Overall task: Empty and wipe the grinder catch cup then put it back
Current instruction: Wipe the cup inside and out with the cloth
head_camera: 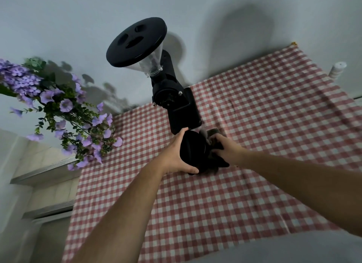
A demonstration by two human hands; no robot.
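Black cup (193, 149) held just in front of the black grinder (172, 98), low over the red and white checked cloth (254, 125) on the tabletop. Not back in its place under the grinder yet.

Left hand (177, 155) wrapped round the side of the cup, fingers (181, 133) spread over the top edge, thumb curled under the bottom. Right hand (225, 147) closed on a dark rag (213, 134), pushing it against the open end of the cup. Hard to tell how far into the cup the rag goes, since the hand hides it.

Looks like the wiping step. No spilled grounds to be seen on the cloth from here, so the emptying seems done, though the inside of the cup stays hidden.

To wipe well: hold the cup firm with the left hand so it cannot spin. Push the rag right down to the bottom. Turn the rag round and round, all along the inside wall. Then rub the rim too, where dust sticks. Keep the open end tipped a bit down, so loose bits fall out and not back in. Stay clear of the grinder, which stands very near, and of the purple flowers (64, 106) off to the left. Take the rag fully out before sliding the cup back.
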